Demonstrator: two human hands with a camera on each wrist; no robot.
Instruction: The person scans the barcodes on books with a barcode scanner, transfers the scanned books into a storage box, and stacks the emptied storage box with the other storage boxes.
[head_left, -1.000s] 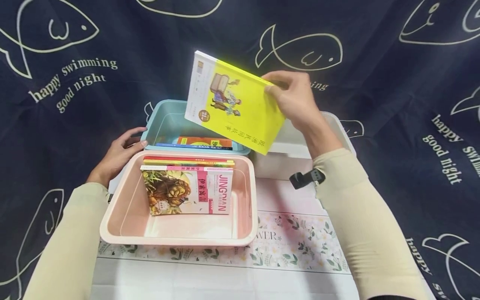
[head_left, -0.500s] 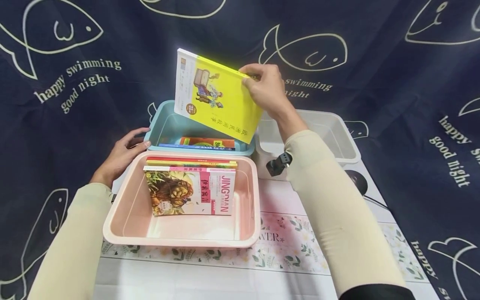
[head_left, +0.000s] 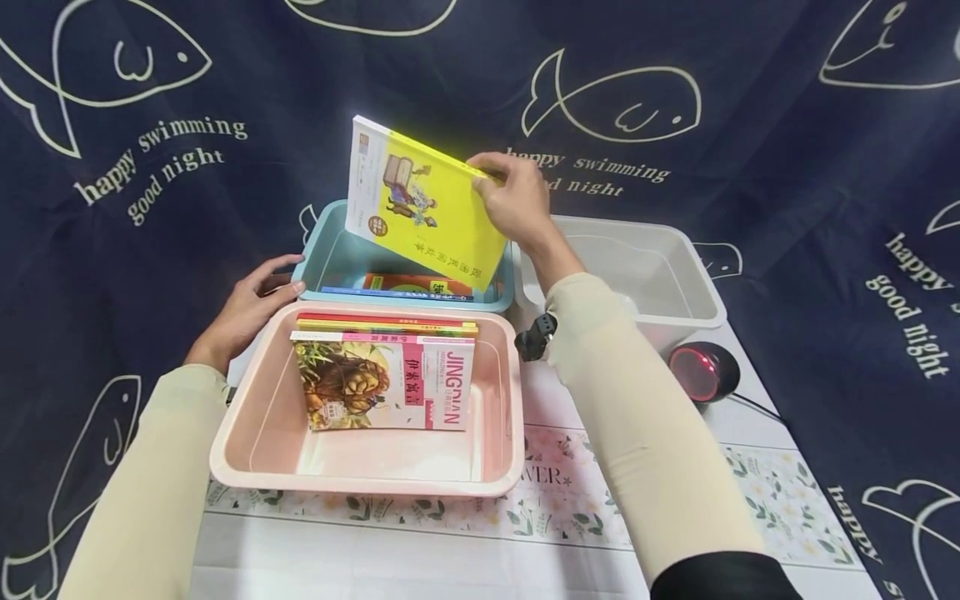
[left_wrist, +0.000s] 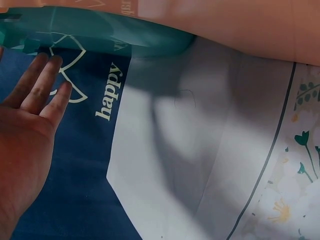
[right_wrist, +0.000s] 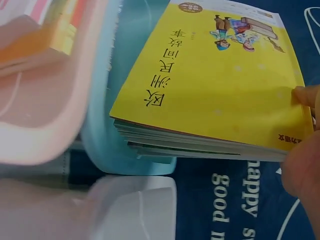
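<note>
My right hand (head_left: 513,198) pinches a yellow and white paperback book (head_left: 442,225) by its upper edge. The book hangs tilted over the blue bin (head_left: 333,250), its low corner near the bin's right end. In the right wrist view the book's (right_wrist: 225,80) cover and page edges show, with the thumb on the cover. My left hand (head_left: 247,308) rests its fingertips at the left rim of the blue bin; in the left wrist view the hand's (left_wrist: 32,120) fingers look straight. Inside the blue bin, an orange book (head_left: 405,283) and a blue book (head_left: 375,292) stand along the near wall.
In front sits a pink bin (head_left: 360,483) with several books, a lion-cover book (head_left: 375,383) foremost. A pale grey bin (head_left: 675,321) stands to the right. Behind it lies a dark round device (head_left: 703,372) with a red glow and a cable. A fish-print curtain (head_left: 300,75) hangs behind.
My right hand has carried the yellow book left, then a little down, over the blue bin. The left hand stays at the rim. The grey bin and round device have come into fuller view.
</note>
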